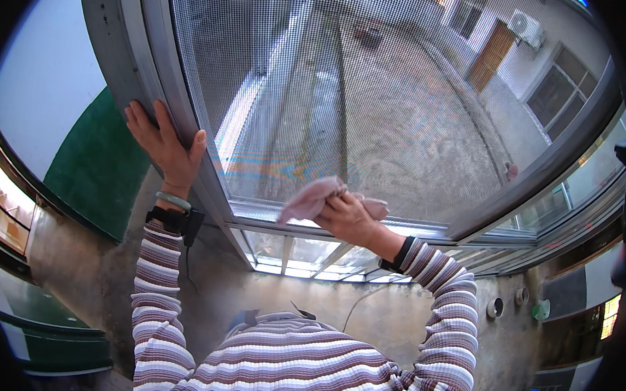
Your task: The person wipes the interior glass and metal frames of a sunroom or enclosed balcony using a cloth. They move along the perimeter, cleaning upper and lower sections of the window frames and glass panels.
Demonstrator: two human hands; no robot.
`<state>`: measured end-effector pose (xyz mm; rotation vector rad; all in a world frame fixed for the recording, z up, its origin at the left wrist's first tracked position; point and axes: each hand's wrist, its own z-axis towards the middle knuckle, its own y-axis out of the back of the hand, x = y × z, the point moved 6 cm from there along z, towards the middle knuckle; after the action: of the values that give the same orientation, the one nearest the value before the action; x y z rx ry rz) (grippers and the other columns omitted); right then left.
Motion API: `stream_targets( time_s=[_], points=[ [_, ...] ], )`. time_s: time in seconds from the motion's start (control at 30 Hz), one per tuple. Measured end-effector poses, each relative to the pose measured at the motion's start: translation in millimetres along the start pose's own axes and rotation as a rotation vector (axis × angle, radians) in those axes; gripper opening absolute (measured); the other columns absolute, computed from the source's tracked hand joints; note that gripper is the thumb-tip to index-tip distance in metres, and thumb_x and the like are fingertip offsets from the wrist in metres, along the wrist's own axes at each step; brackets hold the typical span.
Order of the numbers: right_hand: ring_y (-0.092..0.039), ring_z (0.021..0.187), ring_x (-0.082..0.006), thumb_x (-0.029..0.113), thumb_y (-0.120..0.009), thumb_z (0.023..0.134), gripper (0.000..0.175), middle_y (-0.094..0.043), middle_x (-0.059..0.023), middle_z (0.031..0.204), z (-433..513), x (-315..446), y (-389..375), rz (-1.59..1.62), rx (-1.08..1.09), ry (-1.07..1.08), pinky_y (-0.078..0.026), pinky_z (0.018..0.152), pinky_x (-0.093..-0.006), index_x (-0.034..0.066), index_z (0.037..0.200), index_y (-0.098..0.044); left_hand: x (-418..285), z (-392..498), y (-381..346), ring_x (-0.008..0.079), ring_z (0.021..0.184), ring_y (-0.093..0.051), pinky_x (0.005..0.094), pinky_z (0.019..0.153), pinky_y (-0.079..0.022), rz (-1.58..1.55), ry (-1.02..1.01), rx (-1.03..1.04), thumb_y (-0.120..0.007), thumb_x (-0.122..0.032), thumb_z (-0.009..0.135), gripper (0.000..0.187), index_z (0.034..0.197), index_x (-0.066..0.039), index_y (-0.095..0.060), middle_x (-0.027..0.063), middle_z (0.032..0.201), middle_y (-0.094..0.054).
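A pink cloth (313, 200) is bunched in my right hand (350, 218), close to the lower part of a window's mesh screen (401, 126). Whether the cloth touches the mesh I cannot tell. My left hand (167, 145) is spread against the metal window frame (154, 75), fingers apart and thumb toward the screen. A bracelet and a black strapped device sit on the left wrist; a black band is on the right one. The lower rail (417, 228) of the frame runs behind my right hand and wrist.
Beyond the mesh lies a paved yard with a wooden door (491, 56) and an air-conditioner unit (527, 27). To the left stands a white and green wall (96, 173). Small pots (495, 308) and a green container (541, 310) stand on the floor (307, 296) at right.
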<state>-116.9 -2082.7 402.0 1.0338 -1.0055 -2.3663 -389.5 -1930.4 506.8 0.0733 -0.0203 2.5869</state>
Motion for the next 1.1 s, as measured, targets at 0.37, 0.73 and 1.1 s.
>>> stream_targets(
  time_s=[0.37,0.73,1.1],
  points=[
    [-0.062,0.100,-0.0183,0.012,-0.067,0.077,0.033,-0.066,0.0005,0.113,-23.9,-99.0,127.3,-0.320,0.018,-0.214,-0.051,0.085,-0.0335,0.0244,0.108,-0.071,0.5,-5.1,-2.9,0.0517,0.144,-0.020,0.0675,0.113,-0.020,-0.033,0.029,-0.002,-0.042,-0.065,0.095,0.080,0.152,-0.009,-0.037,0.0311,0.155,-0.024],
    [-0.056,0.107,-0.0333,-0.002,-0.059,0.072,0.037,-0.062,-0.0139,0.110,62.1,-232.3,325.3,-0.680,-0.621,-0.275,-0.046,0.092,-0.0431,0.0093,0.106,-0.070,-1.0,2.3,-1.5,0.0509,0.143,-0.024,0.0662,0.112,-0.024,-0.004,-0.038,-0.027,-0.047,-0.060,0.097,0.075,0.153,-0.011,-0.036,0.0282,0.157,-0.024],
    [-0.053,0.107,-0.0230,0.019,-0.066,0.075,0.029,-0.056,-0.0007,0.111,-108.7,-77.3,71.4,-0.065,-0.255,-0.129,-0.046,0.095,-0.0434,0.0239,0.103,-0.068,-27.6,3.9,7.1,0.0435,0.138,-0.039,0.0463,0.111,-0.038,0.105,0.122,0.074,-0.053,-0.041,0.101,0.059,0.152,-0.014,-0.040,0.0232,0.154,-0.035]
  ],
)
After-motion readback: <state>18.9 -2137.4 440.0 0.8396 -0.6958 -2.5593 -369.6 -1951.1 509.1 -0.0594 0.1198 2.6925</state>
